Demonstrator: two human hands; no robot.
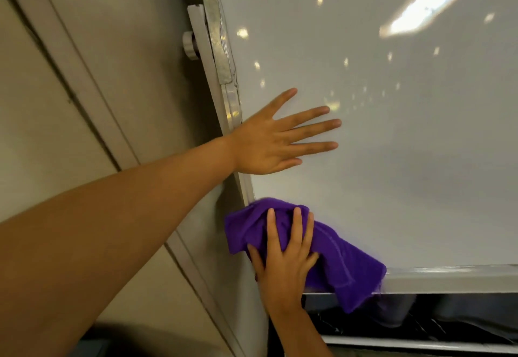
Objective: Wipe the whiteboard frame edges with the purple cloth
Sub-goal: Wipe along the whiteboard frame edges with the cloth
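The whiteboard point(392, 138) fills the right of the head view, with a grey metal frame point(448, 275) along its bottom and left edges. My left hand point(269, 143) lies flat on the board beside the left frame edge, fingers spread, holding nothing. A crumpled purple cloth point(344, 267) covers the bottom-left corner of the frame. My right hand point(286, 255) presses on the cloth with fingers pointing up, and part of the cloth hangs over the bottom frame edge.
A grey knob point(189, 45) sticks out of the stand bracket on the left frame edge, above my left hand. A beige wall with a vertical trim strip point(70, 56) stands to the left. A dark tray space point(420, 317) runs under the board.
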